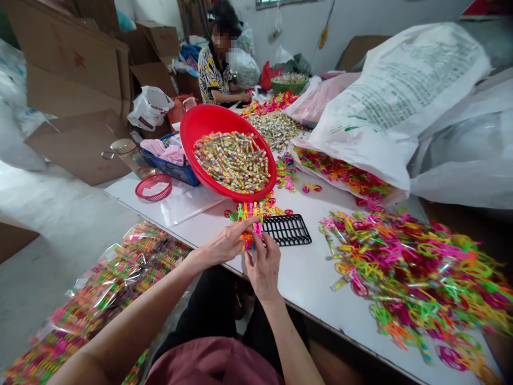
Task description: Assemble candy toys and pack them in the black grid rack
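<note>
Both hands meet over a black slotted rack [288, 230] near the table's front edge. Its left part is filled with a row of small colourful plastic pieces [245, 211]. My left hand [226, 243] reaches in from the left, its fingertips closed at a bright pink plastic piece [257, 229]. From the front, my right hand [266, 264] pinches the lower end of that same pink piece between thumb and fingers. The fingers partly cover the pieces beneath. Just behind, a tilted red basin [188, 128] holds many small striped tubes [232, 160].
Loose bright plastic pieces [412, 267] lie heaped on the right, before a white sack [401, 91] spilling more. Left stand a red basket [138, 191], a blue basket [180, 174] and a jar [130, 155]. Packed bags [120, 278] lie below. Another person [216, 69] sits behind.
</note>
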`<control>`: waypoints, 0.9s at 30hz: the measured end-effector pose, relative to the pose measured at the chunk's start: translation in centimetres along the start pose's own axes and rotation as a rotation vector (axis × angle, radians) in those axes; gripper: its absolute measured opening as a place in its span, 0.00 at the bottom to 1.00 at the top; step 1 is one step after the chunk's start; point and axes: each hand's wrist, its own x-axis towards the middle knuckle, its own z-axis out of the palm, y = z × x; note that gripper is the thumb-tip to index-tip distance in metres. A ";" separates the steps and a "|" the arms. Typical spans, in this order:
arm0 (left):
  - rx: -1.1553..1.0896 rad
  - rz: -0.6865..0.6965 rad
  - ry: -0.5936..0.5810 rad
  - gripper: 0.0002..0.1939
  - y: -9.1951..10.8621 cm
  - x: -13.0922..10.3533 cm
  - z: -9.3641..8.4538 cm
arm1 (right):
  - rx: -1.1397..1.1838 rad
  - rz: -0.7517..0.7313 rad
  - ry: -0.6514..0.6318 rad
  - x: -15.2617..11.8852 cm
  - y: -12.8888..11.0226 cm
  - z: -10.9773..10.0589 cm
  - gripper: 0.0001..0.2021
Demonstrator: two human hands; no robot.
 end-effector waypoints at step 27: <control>0.218 -0.128 0.144 0.26 1.0 0.4 2.2 | 0.393 0.308 0.103 -0.6 -1.2 1.6 0.23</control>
